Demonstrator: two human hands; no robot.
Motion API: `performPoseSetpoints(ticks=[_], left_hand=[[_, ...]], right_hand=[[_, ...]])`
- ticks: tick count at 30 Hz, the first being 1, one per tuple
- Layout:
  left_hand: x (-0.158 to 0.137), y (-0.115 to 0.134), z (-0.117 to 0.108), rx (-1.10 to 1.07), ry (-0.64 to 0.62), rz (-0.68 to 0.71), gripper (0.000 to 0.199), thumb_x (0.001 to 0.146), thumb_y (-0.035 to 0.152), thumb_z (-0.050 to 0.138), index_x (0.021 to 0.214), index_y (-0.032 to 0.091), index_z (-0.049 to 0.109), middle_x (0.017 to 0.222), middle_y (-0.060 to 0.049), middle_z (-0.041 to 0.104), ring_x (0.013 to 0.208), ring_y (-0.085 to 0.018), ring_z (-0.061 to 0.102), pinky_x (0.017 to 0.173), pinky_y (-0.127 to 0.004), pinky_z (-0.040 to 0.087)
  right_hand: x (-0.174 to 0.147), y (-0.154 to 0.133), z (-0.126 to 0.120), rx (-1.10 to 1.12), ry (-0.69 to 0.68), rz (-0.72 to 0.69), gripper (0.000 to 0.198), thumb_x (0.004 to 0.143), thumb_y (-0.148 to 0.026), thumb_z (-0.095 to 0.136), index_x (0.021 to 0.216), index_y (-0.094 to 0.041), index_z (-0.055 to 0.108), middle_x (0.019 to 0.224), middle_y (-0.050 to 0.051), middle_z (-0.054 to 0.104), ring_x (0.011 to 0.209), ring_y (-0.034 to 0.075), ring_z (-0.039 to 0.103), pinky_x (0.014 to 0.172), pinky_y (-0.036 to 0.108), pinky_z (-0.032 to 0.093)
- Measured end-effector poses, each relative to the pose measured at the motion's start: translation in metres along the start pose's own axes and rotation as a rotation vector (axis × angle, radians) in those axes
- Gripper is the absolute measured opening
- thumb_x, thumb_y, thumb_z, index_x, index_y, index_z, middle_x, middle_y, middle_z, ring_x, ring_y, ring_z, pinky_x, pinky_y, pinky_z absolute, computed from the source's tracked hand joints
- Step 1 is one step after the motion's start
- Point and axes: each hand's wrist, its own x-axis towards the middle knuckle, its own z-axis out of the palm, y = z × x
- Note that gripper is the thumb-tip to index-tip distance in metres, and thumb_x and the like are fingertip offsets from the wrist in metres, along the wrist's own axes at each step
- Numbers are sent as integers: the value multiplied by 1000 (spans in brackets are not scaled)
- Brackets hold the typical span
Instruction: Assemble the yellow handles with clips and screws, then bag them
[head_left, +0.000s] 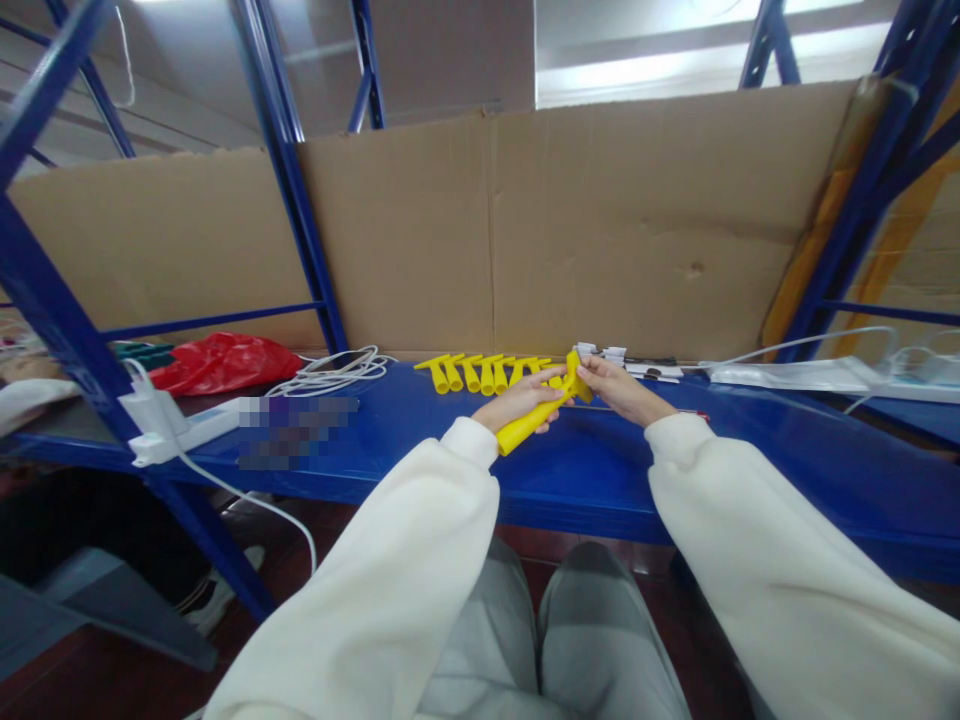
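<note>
Above the front part of the blue shelf, both hands are on one yellow T-shaped tool (523, 428) with a thick round handle. My left hand (517, 400) is closed around the handle, whose butt end points down toward me. At the crosspiece, the fingers of my right hand (611, 385) pinch the head, hiding part of it. Whether a small part is between those fingers, I cannot tell. Just behind my left hand, several similar yellow tools (472, 376) lie side by side in a row, their handle ends facing me.
Small white pieces (613, 354) and dark strips lie behind my right hand. A coiled white cable (341, 375), a red plastic bag (225, 362) and a white power strip (202, 425) are at left. Another white strip (795, 374) lies right. Cardboard (600, 220) backs the blue shelf (750, 450).
</note>
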Motion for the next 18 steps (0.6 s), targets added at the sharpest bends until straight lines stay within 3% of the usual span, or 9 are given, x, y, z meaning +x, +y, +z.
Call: performPoseSetpoints(ticks=[10,18], left_hand=[[0,-3,-1,19,-23,5,64,88,10,53,149,25,39,83,-2,64,49,-8,53,41,-17,42],[1,-1,-1,-4,-7,-20,70,89,12,54,154,27,32,82,-1,63,49,-8,53,42,-17,42]], right_hand=[[-1,0,-6,9,-30,17,52,63,-65,76,83,-23,54,78,1,64,71,17,58,66,31,46],[4,7,-6,44,3,-1,57,57,-66,80,88,-23,58,80,2,65,72,17,60,67,32,49]])
